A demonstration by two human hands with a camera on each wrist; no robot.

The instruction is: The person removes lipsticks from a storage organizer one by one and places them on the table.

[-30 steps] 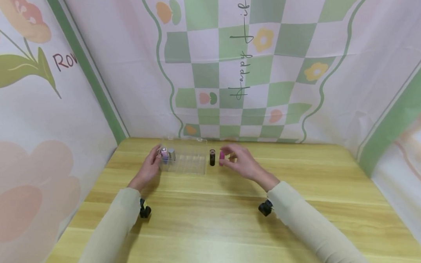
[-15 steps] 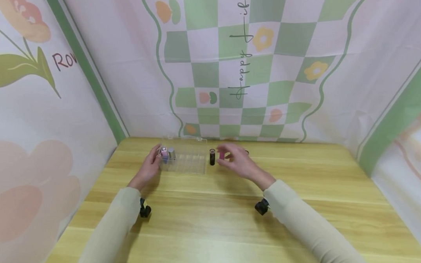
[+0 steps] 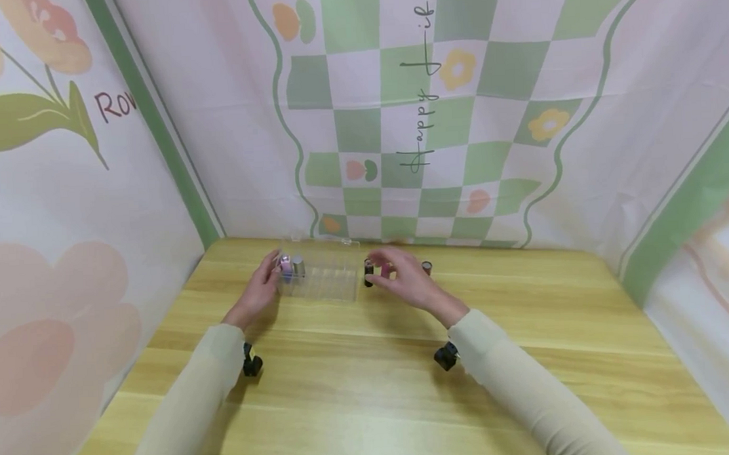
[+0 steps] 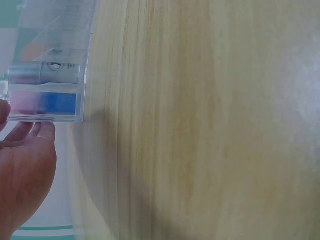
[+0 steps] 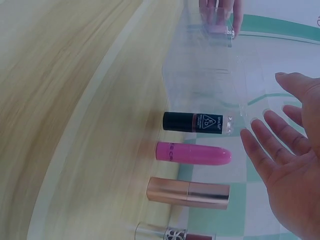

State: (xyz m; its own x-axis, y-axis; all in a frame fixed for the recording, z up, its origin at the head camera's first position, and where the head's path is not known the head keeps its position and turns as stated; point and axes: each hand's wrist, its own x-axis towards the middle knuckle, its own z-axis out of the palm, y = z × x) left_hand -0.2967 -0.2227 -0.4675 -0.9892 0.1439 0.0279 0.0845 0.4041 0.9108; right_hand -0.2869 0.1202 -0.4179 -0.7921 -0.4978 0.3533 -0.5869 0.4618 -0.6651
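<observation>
A clear plastic box (image 3: 319, 299) with compartments stands on the table, its lid up. My left hand (image 3: 259, 286) holds its left end between thumb and fingers. Inside, at that end, are a pink-and-blue tube (image 4: 60, 103) and a silver tube (image 4: 44, 73). My right hand (image 3: 406, 276) hovers by a black lipstick (image 5: 192, 122) just right of the box, fingers spread and apart from it in the right wrist view. Further along the row stand a bright pink lipstick (image 5: 192, 153), a rose-gold lipstick (image 5: 187, 192) and a clear-and-dark-red tube (image 5: 175, 233), partly cut off.
The wooden table (image 3: 359, 390) reaches to a patterned curtain (image 3: 397, 131) close behind the box. Another printed curtain (image 3: 67, 267) hangs along the left side.
My right hand has shifted left, from the pink lipstick toward the black one. A tube behind the hand has come into sight on its right. My left hand stays at the box.
</observation>
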